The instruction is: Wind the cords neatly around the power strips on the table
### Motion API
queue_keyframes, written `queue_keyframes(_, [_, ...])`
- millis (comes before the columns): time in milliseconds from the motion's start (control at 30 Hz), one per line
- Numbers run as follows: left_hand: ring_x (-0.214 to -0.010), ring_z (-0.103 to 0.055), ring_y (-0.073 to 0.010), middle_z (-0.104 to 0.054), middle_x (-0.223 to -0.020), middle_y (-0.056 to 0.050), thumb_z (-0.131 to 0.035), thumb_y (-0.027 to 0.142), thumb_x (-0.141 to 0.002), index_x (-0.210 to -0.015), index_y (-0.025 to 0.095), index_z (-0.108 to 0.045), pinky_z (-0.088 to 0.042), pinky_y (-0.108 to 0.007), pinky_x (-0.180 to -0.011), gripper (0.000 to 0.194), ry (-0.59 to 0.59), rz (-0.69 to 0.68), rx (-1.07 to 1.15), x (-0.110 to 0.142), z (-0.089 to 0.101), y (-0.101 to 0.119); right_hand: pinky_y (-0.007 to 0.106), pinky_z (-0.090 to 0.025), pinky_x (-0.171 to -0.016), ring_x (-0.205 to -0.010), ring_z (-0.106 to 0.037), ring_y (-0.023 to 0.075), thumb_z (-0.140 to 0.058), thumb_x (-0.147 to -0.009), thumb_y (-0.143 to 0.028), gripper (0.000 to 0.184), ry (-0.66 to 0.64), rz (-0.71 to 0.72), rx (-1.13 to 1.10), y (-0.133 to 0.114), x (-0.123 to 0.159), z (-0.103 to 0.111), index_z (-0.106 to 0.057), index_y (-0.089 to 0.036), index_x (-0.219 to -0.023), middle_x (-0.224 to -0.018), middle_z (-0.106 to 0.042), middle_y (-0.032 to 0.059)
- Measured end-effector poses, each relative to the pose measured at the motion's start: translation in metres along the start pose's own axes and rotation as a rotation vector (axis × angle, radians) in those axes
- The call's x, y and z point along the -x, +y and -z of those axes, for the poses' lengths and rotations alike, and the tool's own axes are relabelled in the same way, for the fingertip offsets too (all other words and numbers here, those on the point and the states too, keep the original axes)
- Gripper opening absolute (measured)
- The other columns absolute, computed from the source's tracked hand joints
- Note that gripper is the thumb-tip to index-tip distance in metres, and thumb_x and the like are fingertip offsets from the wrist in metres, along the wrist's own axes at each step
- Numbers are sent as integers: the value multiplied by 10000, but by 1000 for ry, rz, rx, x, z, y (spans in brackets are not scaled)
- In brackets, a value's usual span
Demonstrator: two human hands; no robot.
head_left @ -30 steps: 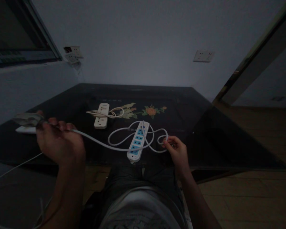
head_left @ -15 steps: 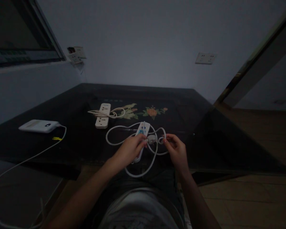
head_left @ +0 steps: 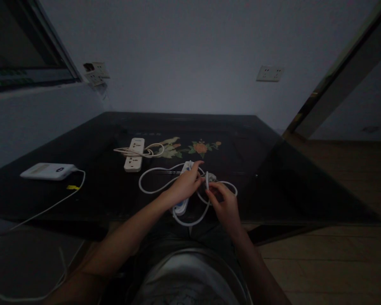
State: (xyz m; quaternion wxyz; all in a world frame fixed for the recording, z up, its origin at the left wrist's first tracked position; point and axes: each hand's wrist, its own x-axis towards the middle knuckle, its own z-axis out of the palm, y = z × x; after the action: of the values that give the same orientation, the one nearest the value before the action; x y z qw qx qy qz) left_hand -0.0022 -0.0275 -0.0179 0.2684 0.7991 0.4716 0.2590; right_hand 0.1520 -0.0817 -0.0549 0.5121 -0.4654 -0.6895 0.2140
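Observation:
A white power strip [head_left: 182, 207] with blue parts lies near the table's front edge, partly covered by my left hand [head_left: 189, 181]. One finger of that hand points up and to the right, while the others curl at the strip's white cord beside the plug. My right hand [head_left: 224, 202] pinches a loop of this power cord [head_left: 207, 181] between thumb and fingers, just right of the strip. The grey-white plug [head_left: 212, 176] shows behind that loop, partly hidden. Loose loops of cord spread to both sides of the strip.
A second power strip [head_left: 133, 163], with its cord wrapped round it, lies farther back to the left. At the far left is a white device [head_left: 47, 171] with a cable running off the dark table [head_left: 257, 135]. Wall sockets [head_left: 269, 73] are above the table.
My right hand has moved left, bringing the cord loop close to my left hand. A finger of my left hand has lifted and stretched out. The view has shifted slightly.

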Motion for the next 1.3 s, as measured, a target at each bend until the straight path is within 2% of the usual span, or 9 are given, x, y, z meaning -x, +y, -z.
queue_keyframes(100, [-914, -633, -187, -670, -1008, -99, -441, 112, -847, -1374, 108, -338, -465, -324, -841, 537, -129, -42, -31, 0, 6, -1, 347, -481, -760, -827, -605, 217, -539, -861, -183, 138, -40, 85, 99, 1, 5, -9, -635, -205, -958, -861, -661, 64])
queue_keyframes(200, [-1088, -591, -197, -623, -1204, -137, -427, 110, -855, -1297, 121, -466, -434, -333, -939, 444, -209, -125, -125, 1, 23, 2, 368, -474, -801, -889, -594, 233, -511, -885, -169, 157, -70, 142, 185, 3, 12, -15, -631, -212, -976, -909, -669, 76])
queue_keyframes(333, [-1085, -595, -220, -641, -1179, -133, -374, 140, -896, -1202, 128, -566, -439, -357, -937, 361, -125, -130, -334, -5, 40, 18, 378, -480, -812, -900, -588, 238, -501, -898, -154, 172, -100, 176, 249, 5, 21, -18, -639, -205, -988, -935, -678, 85])
queue_keyframes(433, [-1053, -604, -242, -661, -1120, -127, -416, 221, -912, -1121, 131, -620, -451, -360, -898, 305, -108, -193, -482, -17, 32, 34, 376, -487, -801, -893, -584, 236, -501, -903, -150, 177, -103, 195, 277, 4, 23, -18, -640, -206, -997, -928, -674, 84])
queue_keyframes(633, [-1023, -602, -346, -686, -1003, -202, -624, 228, -784, -928, 75, -697, -440, -429, -840, 223, -336, -211, -803, -41, 2, 47, 370, -492, -794, -888, -586, 231, -498, -912, -165, 174, -105, 200, 292, 5, 23, -16, -651, -208, -981, -918, -668, 86])
queue_keyframes(733, [-1039, -597, -358, -690, -998, -204, -678, 183, -728, -915, 83, -699, -422, -439, -860, 213, -353, -221, -785, -46, 1, 44, 378, -494, -798, -889, -591, 234, -499, -913, -167, 176, -110, 202, 290, 7, 24, -16, -654, -198, -992, -920, -672, 90])
queue_keyframes(867, [-970, -632, -350, -693, -973, -211, -598, 203, -803, -967, 83, -677, -432, -440, -811, 217, -314, -198, -676, -53, 8, 38, 378, -501, -803, -894, -610, 235, -484, -917, -159, 200, -89, 194, 270, 7, 24, -16, -654, -186, -1017, -944, -682, 98])
queue_keyframes(1100, [-837, -651, -196, -703, -948, -102, -652, 302, -780, -1067, 114, -611, -453, -263, -693, 346, -265, -166, -424, -84, 12, 24, 365, -498, -815, -899, -621, 229, -483, -922, -158, 217, -63, 220, 290, 5, 20, -16, -662, -169, -1045, -940, -687, 101])
queue_keyframes(1300, [-692, -640, -153, -677, -820, -81, -562, 304, -859, -885, 115, -596, -454, -251, -619, 194, -110, -110, -224, -121, 24, 24, 332, -496, -782, -858, -615, 213, -484, -928, -156, 213, -26, 297, 345, 5, 16, -14, -674, -158, -1024, -911, -678, 89])
